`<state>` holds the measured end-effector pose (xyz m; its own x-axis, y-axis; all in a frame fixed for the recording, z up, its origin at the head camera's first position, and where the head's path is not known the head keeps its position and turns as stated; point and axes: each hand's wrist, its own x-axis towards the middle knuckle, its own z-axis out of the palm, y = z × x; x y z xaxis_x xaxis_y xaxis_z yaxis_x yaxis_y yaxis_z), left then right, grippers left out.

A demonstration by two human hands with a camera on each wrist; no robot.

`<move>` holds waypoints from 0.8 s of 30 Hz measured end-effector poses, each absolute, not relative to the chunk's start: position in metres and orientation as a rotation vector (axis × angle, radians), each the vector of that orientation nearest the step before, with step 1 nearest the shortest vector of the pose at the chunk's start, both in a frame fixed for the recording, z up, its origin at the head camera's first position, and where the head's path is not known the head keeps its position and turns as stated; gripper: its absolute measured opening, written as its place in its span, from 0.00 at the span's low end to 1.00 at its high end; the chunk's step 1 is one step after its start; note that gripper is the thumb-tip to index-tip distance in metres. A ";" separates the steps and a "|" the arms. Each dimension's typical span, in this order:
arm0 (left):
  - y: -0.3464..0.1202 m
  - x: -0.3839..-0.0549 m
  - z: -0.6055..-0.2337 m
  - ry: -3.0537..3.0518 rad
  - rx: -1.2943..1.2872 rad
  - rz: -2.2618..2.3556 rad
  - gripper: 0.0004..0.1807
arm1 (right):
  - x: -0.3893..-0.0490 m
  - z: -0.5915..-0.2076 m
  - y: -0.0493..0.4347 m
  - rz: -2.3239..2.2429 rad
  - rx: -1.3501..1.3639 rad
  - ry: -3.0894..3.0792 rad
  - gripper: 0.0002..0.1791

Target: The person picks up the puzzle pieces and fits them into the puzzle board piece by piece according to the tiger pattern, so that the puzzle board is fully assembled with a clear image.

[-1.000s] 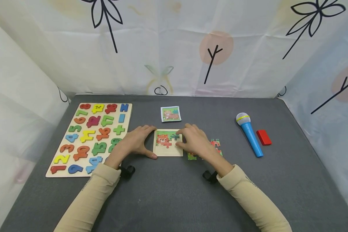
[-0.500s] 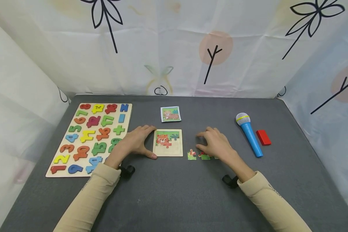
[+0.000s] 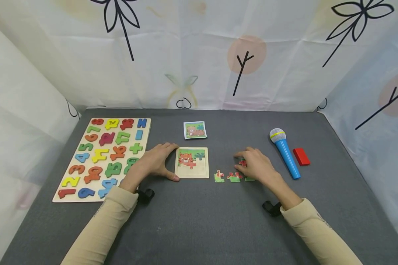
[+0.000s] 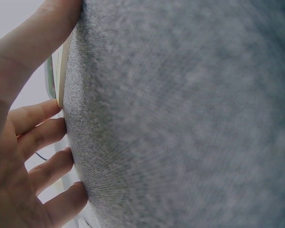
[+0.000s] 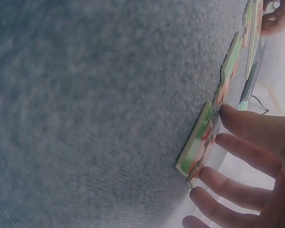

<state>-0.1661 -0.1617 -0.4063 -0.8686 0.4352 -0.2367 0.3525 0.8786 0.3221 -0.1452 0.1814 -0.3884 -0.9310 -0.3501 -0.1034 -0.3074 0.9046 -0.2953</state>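
My left hand rests at the left side of a small wooden puzzle tray, thumb by its near corner and index finger by its far one. In the left wrist view the index fingertip meets the edge of the tray, other fingertips down on the cloth. Fitted in the tray are a tiger-face piece and a green piece with a plant. My right hand hovers low over loose jigsaw pieces, thumb and fingers apart. One red-and-green piece shows by its fingertips; others are partly hidden under it.
A picture card lies beyond the tray. On the left is a wooden number board with colourful numerals. Right of the right hand lie a blue toy microphone and a red block. A printed white curtain stands behind the grey table.
My right hand has left the puzzle tray and moved right to the loose pieces, uncovering the plant piece in the tray. The left hand stays put.
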 end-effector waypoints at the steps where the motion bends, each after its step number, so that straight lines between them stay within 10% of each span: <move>1: -0.162 -0.166 -0.407 2.744 0.592 0.390 0.63 | -0.146 -0.388 0.182 -0.416 -0.508 2.914 0.19; 24: -0.162 -0.165 -0.407 2.746 0.594 0.389 0.63 | -0.149 -0.386 0.195 -0.454 -0.432 2.881 0.17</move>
<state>-0.1654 -0.1622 -0.4068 -0.8682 0.4372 -0.2348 0.3549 0.8776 0.3222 -0.1491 0.1951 -0.3859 -0.9389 -0.3132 -0.1429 -0.2541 0.9105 -0.3263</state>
